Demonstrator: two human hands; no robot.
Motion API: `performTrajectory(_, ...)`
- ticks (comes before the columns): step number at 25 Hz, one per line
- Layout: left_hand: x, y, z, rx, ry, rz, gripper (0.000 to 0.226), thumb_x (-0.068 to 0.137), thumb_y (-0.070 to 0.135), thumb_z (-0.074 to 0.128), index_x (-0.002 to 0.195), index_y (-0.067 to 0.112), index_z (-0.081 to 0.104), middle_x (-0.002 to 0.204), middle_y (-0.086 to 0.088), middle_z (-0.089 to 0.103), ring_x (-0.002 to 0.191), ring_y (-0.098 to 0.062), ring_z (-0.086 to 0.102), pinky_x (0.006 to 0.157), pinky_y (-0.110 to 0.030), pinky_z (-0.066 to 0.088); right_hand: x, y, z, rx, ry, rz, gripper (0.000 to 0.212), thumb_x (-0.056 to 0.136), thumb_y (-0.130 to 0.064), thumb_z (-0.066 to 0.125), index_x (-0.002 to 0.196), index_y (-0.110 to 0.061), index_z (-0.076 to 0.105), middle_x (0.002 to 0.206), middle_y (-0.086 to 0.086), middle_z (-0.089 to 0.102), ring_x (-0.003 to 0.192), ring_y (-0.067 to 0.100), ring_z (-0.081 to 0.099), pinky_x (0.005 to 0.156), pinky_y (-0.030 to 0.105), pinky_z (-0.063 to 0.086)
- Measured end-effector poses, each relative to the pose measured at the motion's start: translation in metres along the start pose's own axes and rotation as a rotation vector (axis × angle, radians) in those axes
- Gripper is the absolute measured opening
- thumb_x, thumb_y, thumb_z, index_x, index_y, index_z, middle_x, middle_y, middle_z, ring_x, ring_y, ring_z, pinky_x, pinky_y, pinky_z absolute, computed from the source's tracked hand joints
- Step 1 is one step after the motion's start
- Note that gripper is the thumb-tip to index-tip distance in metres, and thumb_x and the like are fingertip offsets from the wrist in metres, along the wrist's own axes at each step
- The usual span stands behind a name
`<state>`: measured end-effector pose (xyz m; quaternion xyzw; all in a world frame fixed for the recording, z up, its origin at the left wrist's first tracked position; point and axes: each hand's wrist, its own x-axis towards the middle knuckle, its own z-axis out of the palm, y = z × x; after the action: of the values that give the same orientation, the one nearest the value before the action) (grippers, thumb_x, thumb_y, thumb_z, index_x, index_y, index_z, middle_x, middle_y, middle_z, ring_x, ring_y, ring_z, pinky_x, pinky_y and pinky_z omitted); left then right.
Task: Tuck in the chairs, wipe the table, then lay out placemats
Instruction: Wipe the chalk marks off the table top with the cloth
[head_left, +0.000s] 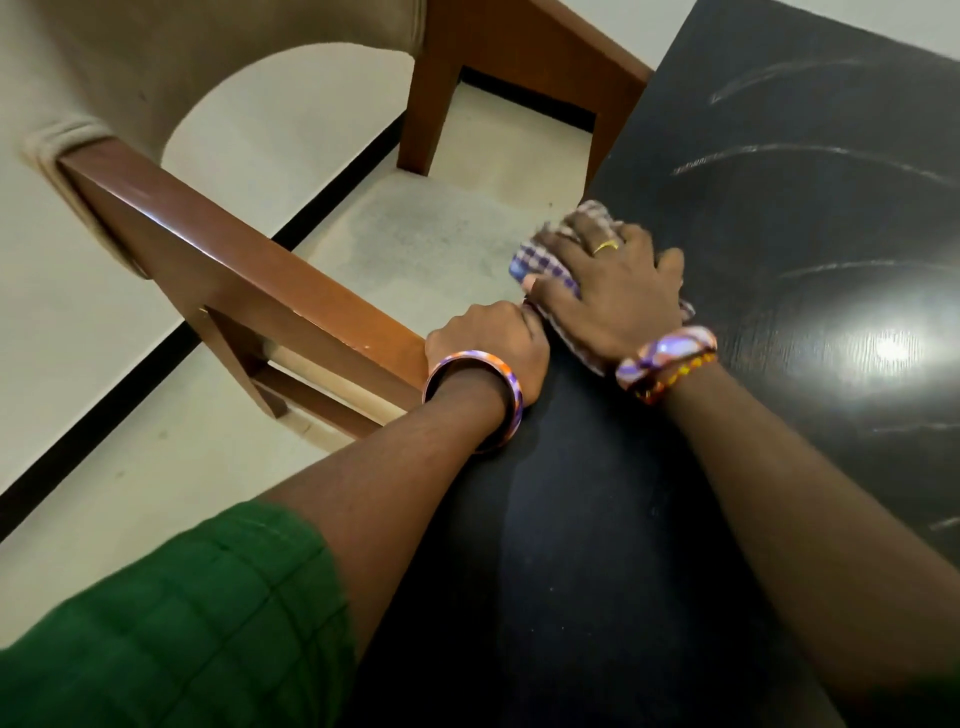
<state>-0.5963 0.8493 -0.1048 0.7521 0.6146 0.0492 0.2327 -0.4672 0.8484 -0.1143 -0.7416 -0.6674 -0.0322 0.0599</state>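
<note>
The right hand (613, 291) lies flat with spread fingers on a checked purple and white cloth (540, 262), pressing it on the black wooden table top (779, 208) near the table's edge, at about 12 o'clock from the left hand. The fingers are wide and press down on the cloth more than they grip it. A gold ring (605, 246) is on one finger and a purple patterned fabric bracelet (670, 358) is on this wrist.

The left hand (488, 338) is closed in a fist at the table edge, touching the cloth's near end; I cannot tell if it holds the cloth or the edge. An orange and purple bangle (475, 395) is on this wrist and a green quilted sleeve (171, 623) is at 7 o'clock.

A brown wooden chair with beige seat cushion (441, 234) stands at 10 o'clock from the hands, its armrest reaching the table edge just beside the left hand. Pale curved streaks show on the table at 2 o'clock
</note>
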Motion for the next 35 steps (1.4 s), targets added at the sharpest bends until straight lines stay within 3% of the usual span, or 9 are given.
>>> performTrajectory(2, 0.001, 0.001, -0.001, -0.002, 0.003, 0.008, 0.038, 0.1, 0.034, 0.021, 0.078, 0.017, 0.048, 0.075, -0.003, 0.045, 0.073, -0.026, 0.045, 0.07, -0.033, 0.033, 0.004, 0.002, 0.001, -0.01, 0.03, -0.023, 0.053, 0.092, -0.061, 0.027, 0.139, -0.038, 0.037, 0.152, -0.002, 0.031, 0.13, 0.033, 0.031, 0.099, 0.052, 0.024)
performTrajectory(7, -0.001, 0.0, 0.002, 0.005, 0.021, 0.006, 0.044, 0.101, 0.035, 0.02, 0.076, 0.011, 0.049, 0.066, -0.003, 0.044, 0.073, -0.026, 0.048, 0.072, -0.032, 0.037, 0.08, 0.03, -0.004, 0.056, -0.117, 0.262, 0.058, 0.093, -0.06, 0.024, 0.144, -0.035, 0.031, 0.157, 0.003, 0.022, 0.14, 0.04, 0.017, 0.111, 0.058, 0.007)
performTrajectory(10, -0.001, 0.001, -0.001, 0.028, 0.024, 0.016, 0.037, 0.1, 0.031, 0.023, 0.081, 0.015, 0.051, 0.083, -0.009, 0.055, 0.077, -0.029, 0.048, 0.075, -0.033, 0.035, 0.035, 0.008, -0.002, 0.005, -0.097, 0.157, 0.055, 0.093, -0.06, 0.025, 0.143, -0.037, 0.031, 0.157, -0.001, 0.022, 0.137, 0.036, 0.023, 0.107, 0.054, 0.016)
performTrajectory(12, -0.004, 0.002, -0.002, 0.066, 0.072, 0.073, 0.032, 0.099, 0.027, 0.026, 0.097, 0.013, 0.056, 0.102, -0.013, 0.063, 0.093, -0.033, 0.054, 0.087, -0.037, 0.035, -0.015, -0.008, -0.001, 0.011, -0.005, 0.097, 0.053, 0.092, -0.06, 0.026, 0.14, -0.041, 0.034, 0.155, -0.004, 0.026, 0.132, 0.033, 0.029, 0.101, 0.05, 0.023)
performTrajectory(15, -0.022, -0.005, -0.002, 0.137, 0.174, 0.142, 0.033, 0.093, 0.021, 0.035, 0.122, 0.011, 0.049, 0.128, -0.012, 0.052, 0.121, -0.029, 0.043, 0.106, -0.037, 0.025, -0.019, -0.009, -0.005, -0.018, 0.017, 0.126, 0.054, 0.091, -0.062, 0.026, 0.14, -0.041, 0.034, 0.154, -0.004, 0.028, 0.131, 0.034, 0.03, 0.101, 0.051, 0.023)
performTrajectory(19, -0.064, -0.034, -0.002, 0.055, 0.203, 0.077, 0.043, 0.09, 0.015, 0.041, 0.133, 0.013, 0.04, 0.141, -0.009, 0.037, 0.133, -0.027, 0.027, 0.11, -0.039, 0.018, 0.03, -0.003, -0.01, 0.048, -0.127, 0.255, 0.059, 0.093, -0.06, 0.022, 0.145, -0.033, 0.029, 0.156, 0.003, 0.022, 0.138, 0.041, 0.02, 0.109, 0.059, 0.01)
performTrajectory(28, -0.154, -0.09, -0.006, -0.126, 0.253, -0.274, 0.032, 0.093, 0.014, 0.04, 0.121, 0.007, 0.055, 0.118, -0.015, 0.061, 0.11, -0.032, 0.054, 0.093, -0.04, 0.043, -0.145, -0.087, -0.019, -0.03, -0.044, -0.244, 0.057, 0.087, -0.063, 0.024, 0.138, -0.04, 0.038, 0.152, -0.006, 0.03, 0.13, 0.031, 0.031, 0.093, 0.046, 0.028)
performTrajectory(33, -0.207, -0.117, -0.003, -0.188, 0.231, -0.263, 0.029, 0.096, 0.017, 0.036, 0.103, 0.004, 0.061, 0.093, -0.013, 0.062, 0.082, -0.028, 0.056, 0.071, -0.033, 0.045, -0.091, -0.072, -0.026, 0.07, -0.125, 0.063, 0.055, 0.093, -0.059, 0.024, 0.139, -0.034, 0.037, 0.154, 0.004, 0.027, 0.135, 0.038, 0.024, 0.107, 0.059, 0.015)
performTrajectory(35, -0.225, -0.13, -0.003, -0.209, 0.216, -0.292, 0.031, 0.096, 0.018, 0.035, 0.084, 0.004, 0.059, 0.078, -0.009, 0.055, 0.069, -0.024, 0.05, 0.062, -0.029, 0.038, -0.116, -0.097, -0.025, 0.051, -0.115, 0.005, 0.054, 0.093, -0.058, 0.025, 0.139, -0.033, 0.038, 0.153, 0.005, 0.028, 0.134, 0.038, 0.026, 0.105, 0.058, 0.018)
